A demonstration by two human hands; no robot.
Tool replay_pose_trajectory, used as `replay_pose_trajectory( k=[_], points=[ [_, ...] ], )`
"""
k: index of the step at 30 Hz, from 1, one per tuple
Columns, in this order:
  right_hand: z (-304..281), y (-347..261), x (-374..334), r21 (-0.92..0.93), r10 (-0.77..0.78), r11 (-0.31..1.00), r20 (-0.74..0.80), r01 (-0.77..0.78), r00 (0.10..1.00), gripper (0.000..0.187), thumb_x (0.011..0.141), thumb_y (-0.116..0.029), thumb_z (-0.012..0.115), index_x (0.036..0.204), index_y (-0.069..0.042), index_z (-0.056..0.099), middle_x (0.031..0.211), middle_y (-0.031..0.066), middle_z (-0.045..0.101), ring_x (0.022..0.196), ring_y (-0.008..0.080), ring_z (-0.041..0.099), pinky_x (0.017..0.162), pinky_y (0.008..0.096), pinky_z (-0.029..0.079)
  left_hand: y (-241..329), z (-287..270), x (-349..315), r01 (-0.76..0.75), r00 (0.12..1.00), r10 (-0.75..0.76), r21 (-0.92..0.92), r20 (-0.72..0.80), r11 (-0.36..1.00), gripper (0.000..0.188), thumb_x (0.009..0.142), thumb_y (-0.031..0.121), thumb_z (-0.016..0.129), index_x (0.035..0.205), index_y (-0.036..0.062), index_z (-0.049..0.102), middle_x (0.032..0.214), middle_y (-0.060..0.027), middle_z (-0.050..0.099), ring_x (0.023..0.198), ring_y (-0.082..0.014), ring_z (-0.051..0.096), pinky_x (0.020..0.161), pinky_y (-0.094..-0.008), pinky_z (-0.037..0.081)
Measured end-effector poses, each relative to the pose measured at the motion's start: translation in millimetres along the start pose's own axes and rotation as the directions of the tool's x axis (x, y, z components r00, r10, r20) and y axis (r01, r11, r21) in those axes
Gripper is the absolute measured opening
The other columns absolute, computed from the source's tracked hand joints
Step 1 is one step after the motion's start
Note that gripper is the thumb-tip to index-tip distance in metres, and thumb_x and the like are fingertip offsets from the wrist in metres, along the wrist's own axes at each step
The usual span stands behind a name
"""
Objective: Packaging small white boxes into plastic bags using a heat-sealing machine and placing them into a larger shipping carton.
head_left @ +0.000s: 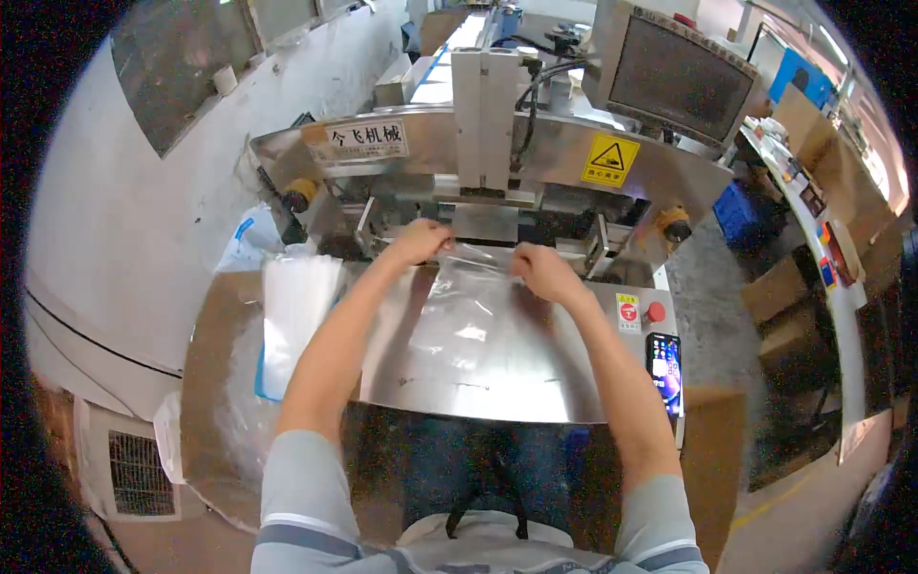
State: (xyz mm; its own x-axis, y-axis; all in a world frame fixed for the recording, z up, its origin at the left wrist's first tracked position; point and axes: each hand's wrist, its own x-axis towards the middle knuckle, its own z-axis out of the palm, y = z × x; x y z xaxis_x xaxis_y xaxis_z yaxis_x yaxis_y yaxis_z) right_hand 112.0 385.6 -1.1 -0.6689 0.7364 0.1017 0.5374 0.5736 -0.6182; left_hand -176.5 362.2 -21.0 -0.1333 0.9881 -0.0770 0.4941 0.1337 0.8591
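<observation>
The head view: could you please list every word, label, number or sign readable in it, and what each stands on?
I'll locate texts without copying them:
White plate on the metal panel: large dark characters; line below too small.
Yellow sign, same panel: black warning triangle above characters.
Label beside the red button: red round symbol; text too small.
Monitor frame: characters, blurred.
Phone: screen text too small.
Grey shirt: marks too blurred.

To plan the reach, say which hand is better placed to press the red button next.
Probably the right hand: the red button sits on its side, nearer than to the left hand, though both hold the clear bag.
</observation>
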Motion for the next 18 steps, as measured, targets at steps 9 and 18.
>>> replay_pose_trajectory(
  k=[9,18],
  points=[
    [-8,4,69,-0.109,-0.068,0.992,-0.07,0.06,0.995,0.021,0.091,-0.018,0.059,0.099,0.001,0.065,0.094,0.0243,0.067,0.093,0.0425,0.064,0.08,0.0472,0.051,-73,-16,80,-0.272,0.961,0.269,-0.05,-0.057,0.961,0.051,0.074,0.051,0.079,0.08,0.0004,0.072,0.071,-0.008,0.07,0.066,-0.0174,0.062,0.066,-0.032,0.048],
    [12,-38,18,-0.338,-0.151,0.934,-0.08,0.116,0.985,0.049,0.09,-0.021,0.061,0.129,0.007,0.05,0.132,0.0294,0.054,0.126,0.0441,0.05,0.107,0.0474,0.041,4,34,37,-0.348,0.929,0.339,-0.041,-0.146,0.937,0.057,0.08,0.027,0.082,0.123,-0.005,0.062,0.112,-0.0177,0.071,0.095,-0.016,0.066,0.081,-0.0354,0.053]
  ],
)
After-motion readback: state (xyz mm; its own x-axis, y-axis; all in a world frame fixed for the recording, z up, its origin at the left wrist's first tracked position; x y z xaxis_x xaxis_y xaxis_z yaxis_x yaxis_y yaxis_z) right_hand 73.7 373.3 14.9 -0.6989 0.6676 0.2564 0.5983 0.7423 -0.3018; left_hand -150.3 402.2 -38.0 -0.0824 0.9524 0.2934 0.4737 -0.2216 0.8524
